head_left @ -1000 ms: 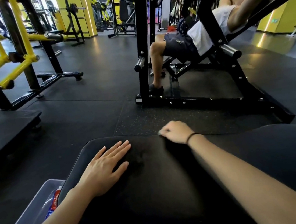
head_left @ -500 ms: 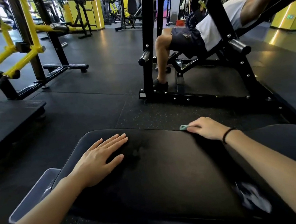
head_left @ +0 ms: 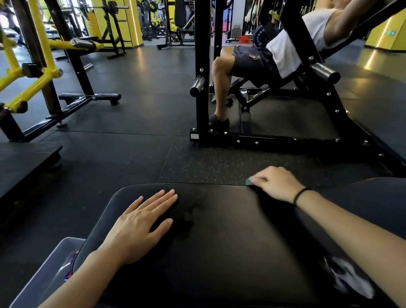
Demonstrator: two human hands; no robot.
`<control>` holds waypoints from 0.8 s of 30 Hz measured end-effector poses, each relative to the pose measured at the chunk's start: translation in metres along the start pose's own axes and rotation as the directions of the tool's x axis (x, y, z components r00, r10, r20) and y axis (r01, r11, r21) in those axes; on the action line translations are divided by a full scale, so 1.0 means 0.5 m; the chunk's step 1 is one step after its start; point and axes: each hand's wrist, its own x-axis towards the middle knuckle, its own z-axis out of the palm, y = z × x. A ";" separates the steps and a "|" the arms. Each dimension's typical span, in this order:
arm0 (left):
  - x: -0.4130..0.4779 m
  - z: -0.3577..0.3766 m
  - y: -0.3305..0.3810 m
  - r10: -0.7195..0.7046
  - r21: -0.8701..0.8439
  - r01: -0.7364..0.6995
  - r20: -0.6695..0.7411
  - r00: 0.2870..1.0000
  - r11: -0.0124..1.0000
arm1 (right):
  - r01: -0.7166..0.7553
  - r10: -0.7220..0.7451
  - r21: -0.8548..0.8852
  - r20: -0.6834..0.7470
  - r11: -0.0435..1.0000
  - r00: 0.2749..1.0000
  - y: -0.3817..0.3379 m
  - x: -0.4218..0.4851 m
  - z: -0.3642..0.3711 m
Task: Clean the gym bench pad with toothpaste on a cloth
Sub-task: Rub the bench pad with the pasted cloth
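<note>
Right hand (head_left: pixel 278 187), cloth (head_left: pixel 250 181) farther right

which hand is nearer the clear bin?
Left. The left hand lies flat on the bench pad near the clear bin; the right hand holds the cloth across the pad.

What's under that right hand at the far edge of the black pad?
A corner of pale green cloth peeks out beyond the right hand. The rest of it is hidden under the curled fingers.
</note>
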 end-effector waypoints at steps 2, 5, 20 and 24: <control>0.000 0.001 0.000 0.002 -0.006 -0.002 -0.005 1.000 1.000 | 0.057 -0.058 0.030 0.019 0.998 0.998 -0.078 0.030 0.026; 0.003 0.000 -0.003 0.008 -0.020 -0.008 -0.017 1.000 1.000 | 0.098 -0.107 0.140 0.057 0.985 0.993 -0.170 0.072 0.060; -0.003 -0.007 -0.003 -0.002 -0.047 0.003 0.003 1.000 0.999 | -0.192 0.030 0.981 0.192 -0.016 0.981 -0.143 -0.089 -0.078; 0.013 -0.026 0.041 -0.132 -0.055 0.127 -0.081 0.988 0.990 | -0.213 -0.017 0.975 0.213 -0.056 0.977 -0.107 -0.154 -0.137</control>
